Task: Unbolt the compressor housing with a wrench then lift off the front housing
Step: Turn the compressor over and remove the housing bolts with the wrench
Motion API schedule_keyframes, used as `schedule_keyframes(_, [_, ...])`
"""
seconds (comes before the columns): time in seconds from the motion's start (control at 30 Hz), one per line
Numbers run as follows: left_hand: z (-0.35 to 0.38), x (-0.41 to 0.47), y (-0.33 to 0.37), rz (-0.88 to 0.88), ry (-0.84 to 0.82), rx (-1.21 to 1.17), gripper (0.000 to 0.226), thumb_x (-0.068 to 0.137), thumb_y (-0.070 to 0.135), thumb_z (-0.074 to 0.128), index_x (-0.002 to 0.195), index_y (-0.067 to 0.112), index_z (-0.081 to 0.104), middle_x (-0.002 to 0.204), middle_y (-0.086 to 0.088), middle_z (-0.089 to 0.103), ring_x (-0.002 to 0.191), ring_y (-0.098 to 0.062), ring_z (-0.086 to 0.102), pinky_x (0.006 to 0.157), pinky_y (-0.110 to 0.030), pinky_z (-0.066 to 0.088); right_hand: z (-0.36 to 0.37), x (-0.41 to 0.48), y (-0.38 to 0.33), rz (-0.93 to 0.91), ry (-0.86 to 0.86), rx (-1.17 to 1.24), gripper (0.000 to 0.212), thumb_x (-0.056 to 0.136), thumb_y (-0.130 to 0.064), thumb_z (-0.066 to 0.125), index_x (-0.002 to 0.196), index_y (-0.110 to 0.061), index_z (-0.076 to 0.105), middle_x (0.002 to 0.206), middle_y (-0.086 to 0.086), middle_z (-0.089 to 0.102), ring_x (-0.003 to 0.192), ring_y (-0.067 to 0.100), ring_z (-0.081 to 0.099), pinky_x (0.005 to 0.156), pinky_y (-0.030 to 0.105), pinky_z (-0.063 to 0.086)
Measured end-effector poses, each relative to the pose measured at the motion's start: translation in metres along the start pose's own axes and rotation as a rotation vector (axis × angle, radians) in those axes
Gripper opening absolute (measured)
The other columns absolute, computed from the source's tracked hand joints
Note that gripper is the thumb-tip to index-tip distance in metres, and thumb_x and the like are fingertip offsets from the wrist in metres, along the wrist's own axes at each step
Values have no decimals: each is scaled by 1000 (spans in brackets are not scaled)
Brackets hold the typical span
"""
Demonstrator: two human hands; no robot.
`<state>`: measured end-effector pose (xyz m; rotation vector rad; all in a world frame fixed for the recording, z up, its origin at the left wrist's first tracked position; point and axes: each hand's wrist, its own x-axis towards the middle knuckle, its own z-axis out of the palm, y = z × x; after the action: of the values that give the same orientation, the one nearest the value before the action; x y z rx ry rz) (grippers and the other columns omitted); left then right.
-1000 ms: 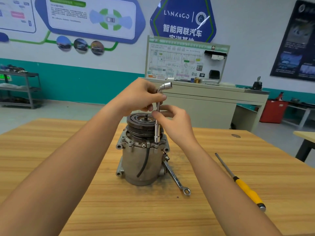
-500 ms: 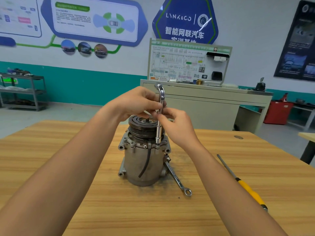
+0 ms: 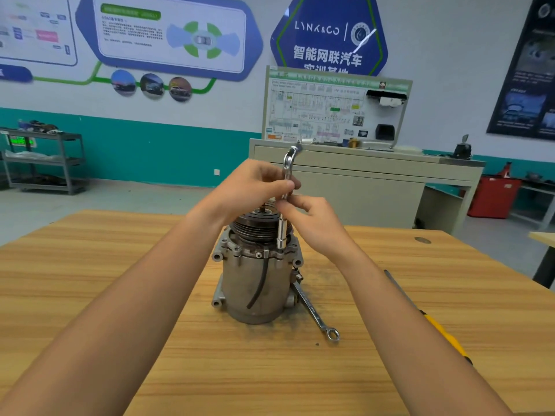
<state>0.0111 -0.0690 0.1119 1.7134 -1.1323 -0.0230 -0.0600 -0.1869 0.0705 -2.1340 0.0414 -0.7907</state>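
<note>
A grey metal compressor (image 3: pixel 255 289) stands upright on the wooden table (image 3: pixel 120 265), its dark ribbed pulley on top. An L-shaped socket wrench (image 3: pixel 283 226) stands vertical, its socket seated on a bolt at the front housing's right rim. My left hand (image 3: pixel 255 187) pinches the wrench's upper shaft just under the bend. My right hand (image 3: pixel 312 217) holds the shaft lower down, fingers curled round it beside the pulley.
A ring spanner (image 3: pixel 315 313) leans on the table against the compressor's right side. A yellow-handled screwdriver (image 3: pixel 432 322) lies further right. A beige cabinet (image 3: pixel 360 187) with a display board stands behind the table; a shelf cart (image 3: pixel 45 160) is at far left.
The wrench's bent top end has swung from pointing right to pointing away from me. Both hands stayed on the shaft.
</note>
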Motion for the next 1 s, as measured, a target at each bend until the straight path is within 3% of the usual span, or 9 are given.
schedule_keyframes(0.13, [15, 8, -2, 15, 220, 139, 20, 82, 26, 70, 83, 7, 66, 75, 1, 64, 69, -8, 55, 61, -17, 43, 10, -2, 8, -24, 259, -28, 22, 80, -29, 70, 96, -14, 70, 75, -23, 57, 73, -14, 51, 60, -1, 35])
schedule_keyframes(0.2, [13, 6, -3, -15, 71, 21, 8, 89, 23, 63, 91, 15, 65, 88, 4, 66, 81, -6, 59, 64, -7, 44, 12, -3, 8, -12, 195, 57, 18, 84, -26, 66, 97, -15, 71, 79, -22, 61, 80, -12, 55, 65, 2, 36])
schedule_keyframes(0.27, [7, 3, -6, -34, -148, -114, 13, 94, 14, 54, 96, 23, 63, 104, 8, 66, 97, -1, 61, 81, -10, 47, 7, -2, 5, -8, 38, 145, 16, 89, -22, 59, 102, -18, 69, 90, -14, 66, 92, -4, 58, 71, 5, 41])
schedule_keyframes(0.33, [4, 4, -8, -29, -188, -127, 18, 93, 8, 53, 94, 21, 65, 105, 8, 67, 100, -1, 62, 87, -15, 49, 0, 0, 3, 18, -76, 144, 19, 92, -23, 55, 106, -17, 67, 97, -7, 66, 96, 0, 58, 72, 6, 43])
schedule_keyframes(0.5, [23, 10, -8, 14, 196, 188, 15, 86, 22, 66, 83, 8, 70, 69, 2, 65, 61, -4, 57, 59, -12, 43, 9, -4, 11, 20, 178, -90, 18, 78, -35, 70, 81, -18, 63, 75, -19, 58, 72, -8, 51, 60, 5, 33])
schedule_keyframes(0.7, [1, 3, -10, -37, -208, -60, 20, 94, 7, 50, 99, 17, 66, 99, 4, 70, 91, -3, 65, 79, -13, 50, -7, 2, 10, 55, -113, 156, 9, 86, -18, 63, 88, -21, 71, 106, -16, 60, 98, -5, 53, 68, -2, 37])
schedule_keyframes(0.77, [1, 3, -9, -4, -90, 4, 14, 90, 9, 59, 86, 19, 68, 84, 7, 70, 75, 5, 64, 70, -12, 48, -6, 1, 10, 64, -118, 103, 16, 86, -24, 63, 100, -21, 70, 108, -19, 59, 102, -4, 52, 70, 2, 36])
schedule_keyframes(0.9, [17, 7, -11, 58, 196, 233, 25, 75, 23, 76, 61, 20, 56, 57, 9, 55, 47, 10, 47, 48, -7, 34, 8, -7, 14, 36, 120, -19, 13, 77, -32, 72, 84, -25, 63, 83, -12, 61, 81, 2, 55, 58, 4, 38])
schedule_keyframes(1.0, [17, 3, -8, 87, 40, 53, 13, 85, 14, 66, 76, 20, 61, 72, 9, 62, 61, 12, 56, 59, -8, 41, 7, -5, 16, -3, 74, 16, 4, 81, -24, 69, 82, -21, 67, 101, -9, 60, 106, 13, 53, 94, 22, 41])
